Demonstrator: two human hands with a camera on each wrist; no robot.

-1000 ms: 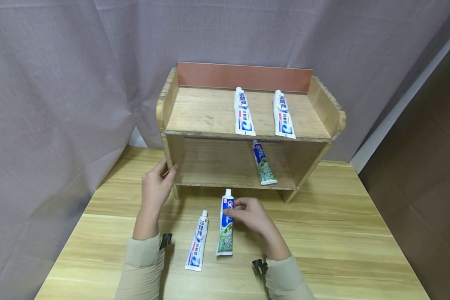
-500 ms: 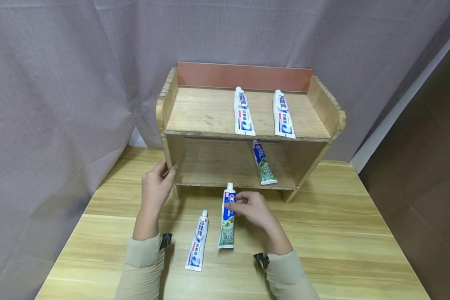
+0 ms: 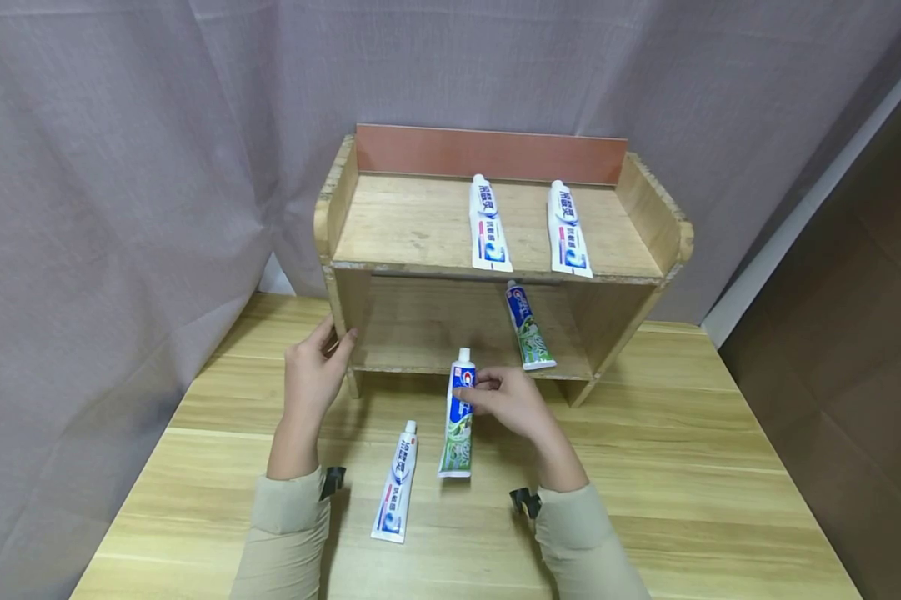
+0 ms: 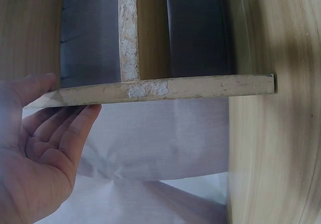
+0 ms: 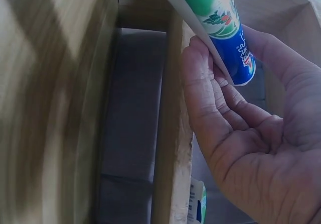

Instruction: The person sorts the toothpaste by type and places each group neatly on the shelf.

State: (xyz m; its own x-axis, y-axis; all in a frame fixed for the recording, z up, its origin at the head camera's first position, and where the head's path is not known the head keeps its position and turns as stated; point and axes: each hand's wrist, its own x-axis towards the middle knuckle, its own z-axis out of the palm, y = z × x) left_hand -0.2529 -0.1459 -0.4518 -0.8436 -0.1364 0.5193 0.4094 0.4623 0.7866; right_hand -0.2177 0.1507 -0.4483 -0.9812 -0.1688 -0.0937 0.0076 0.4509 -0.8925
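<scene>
A blue and green toothpaste tube (image 3: 459, 425) hangs above the table in front of the shelf, cap pointing toward the shelf. My right hand (image 3: 512, 402) pinches it near the cap end, thumb on top; the tube (image 5: 215, 25) also shows between thumb and fingers in the right wrist view. My left hand (image 3: 315, 367) holds the left side panel of the wooden shelf (image 3: 405, 329). In the left wrist view, the thumb and fingers of that hand (image 4: 45, 148) lie on opposite faces of the panel (image 4: 190, 87). A white toothpaste tube (image 3: 395, 487) lies on the table between the forearms.
On the upper board lie two white toothpaste tubes, a left one (image 3: 489, 225) and a right one (image 3: 568, 229). Another blue and green tube (image 3: 529, 327) lies on the lower board, toward the right. The wooden table (image 3: 690, 483) extends to both sides; a grey curtain (image 3: 157, 167) hangs behind.
My right hand has lifted the blue and green tube and moved it forward, toward the shelf, and slightly right. The left hand has stayed on the side panel.
</scene>
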